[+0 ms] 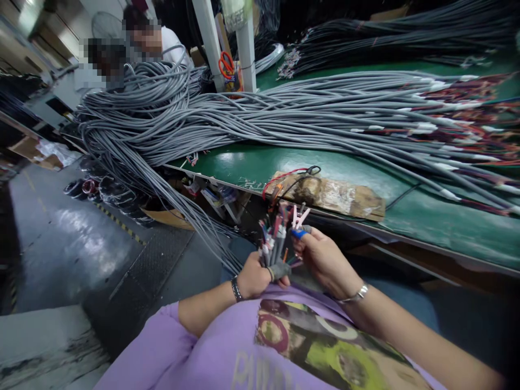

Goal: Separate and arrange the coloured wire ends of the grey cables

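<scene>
My left hand point(260, 277) is closed around a bundle of grey cables point(278, 246), its thumb wrapped in a grey covering. The cables' ends point up, showing white bands and coloured inner wires. Close beside them on the right, my right hand point(319, 252) is closed in a pinch. From its fingers rises a small pale forked piece point(299, 218), whose kind I cannot make out. A blue band point(298, 233) shows at the fingertips, and grey covers part of a finger. The held cables trail down to the left, joining long grey strands from the bench.
Many grey cables point(227, 116) lie across the green bench point(239, 162). A taped wooden block point(345, 197) sits at its front edge, with red and black leads. Orange-handled scissors point(226, 64) hang on a post. Black cables point(390, 40) lie behind. Two people are at the back left.
</scene>
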Motion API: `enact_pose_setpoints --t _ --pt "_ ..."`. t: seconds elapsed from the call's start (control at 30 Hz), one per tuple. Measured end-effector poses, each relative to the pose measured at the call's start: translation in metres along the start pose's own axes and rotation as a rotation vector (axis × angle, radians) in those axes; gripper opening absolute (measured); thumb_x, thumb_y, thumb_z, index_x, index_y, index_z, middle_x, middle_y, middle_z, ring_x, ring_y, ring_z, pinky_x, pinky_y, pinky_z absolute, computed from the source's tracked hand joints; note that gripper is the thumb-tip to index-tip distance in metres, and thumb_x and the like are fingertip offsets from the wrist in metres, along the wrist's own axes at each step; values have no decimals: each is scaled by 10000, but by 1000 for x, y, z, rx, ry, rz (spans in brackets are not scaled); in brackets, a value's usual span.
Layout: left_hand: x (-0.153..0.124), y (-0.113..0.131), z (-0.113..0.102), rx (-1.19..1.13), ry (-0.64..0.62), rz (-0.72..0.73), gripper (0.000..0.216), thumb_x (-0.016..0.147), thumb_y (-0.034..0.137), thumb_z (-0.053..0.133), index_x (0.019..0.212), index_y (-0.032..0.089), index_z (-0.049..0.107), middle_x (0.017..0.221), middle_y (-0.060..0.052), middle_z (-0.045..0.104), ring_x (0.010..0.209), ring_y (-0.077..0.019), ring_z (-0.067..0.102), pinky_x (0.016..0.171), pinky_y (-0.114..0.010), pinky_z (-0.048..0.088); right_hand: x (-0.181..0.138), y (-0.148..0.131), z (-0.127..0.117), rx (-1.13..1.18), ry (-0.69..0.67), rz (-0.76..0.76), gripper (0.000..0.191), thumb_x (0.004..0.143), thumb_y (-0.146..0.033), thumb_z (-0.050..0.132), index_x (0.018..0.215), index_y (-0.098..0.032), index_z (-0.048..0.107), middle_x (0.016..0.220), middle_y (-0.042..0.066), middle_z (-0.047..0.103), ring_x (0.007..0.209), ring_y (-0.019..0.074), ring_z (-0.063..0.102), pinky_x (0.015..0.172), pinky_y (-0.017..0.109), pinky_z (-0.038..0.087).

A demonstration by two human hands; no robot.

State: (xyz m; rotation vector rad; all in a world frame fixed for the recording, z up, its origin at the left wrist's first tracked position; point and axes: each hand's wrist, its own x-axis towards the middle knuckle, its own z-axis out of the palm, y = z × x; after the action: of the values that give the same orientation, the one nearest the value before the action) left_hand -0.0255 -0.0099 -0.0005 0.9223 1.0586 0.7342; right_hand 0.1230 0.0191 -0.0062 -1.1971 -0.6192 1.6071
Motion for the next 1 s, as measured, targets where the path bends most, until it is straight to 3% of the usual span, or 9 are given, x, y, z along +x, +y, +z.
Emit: enact_pose_setpoints --t 0.13,0.23,0.33,0.57,1.0 --pt "6 2 -9 -146 192 73 392 574 460 805 601 111 628 482 -28 600 412 -112 532 462 -247 467 -2 0 -11 53 -133 145 323 662 -461 754 753 -189 604 724 13 602 586 116 517 547 263 441" --pt "7 2 -12 -147 201 96 379 592 448 794 586 114 614 464 -22 583 405 -108 522 446 -235 449 -9 -2 -9 -29 -276 188 369 655 -475 771 839 -179 649 776 28 629 647 130 552 597 274 458" --pt "7 -2 -10 -110 180 81 389 612 460 777 557 120 595 468 -27 583 428 -117 544 468 -241 464 -12 -7 0 -170 -340 100 366 660 -448 777 860 -172 645 671 -1 620 610 119 531 580 258 411" --pt "8 -4 -6 -59 186 48 404 598 489 775 577 128 595 472 -30 595 429 -124 554 467 -240 465 -14 -14 18 -324 -310 11 399 644 -550 737 718 -193 575 496 -16 590 494 133 506 537 291 349" --pt "7 -3 -9 -70 154 71 416 627 503 760 578 111 632 511 -55 619 444 -121 551 494 -254 472 -11 -2 13 -148 -333 79 428 642 -557 759 645 -187 543 461 -28 540 448 103 452 503 273 292"
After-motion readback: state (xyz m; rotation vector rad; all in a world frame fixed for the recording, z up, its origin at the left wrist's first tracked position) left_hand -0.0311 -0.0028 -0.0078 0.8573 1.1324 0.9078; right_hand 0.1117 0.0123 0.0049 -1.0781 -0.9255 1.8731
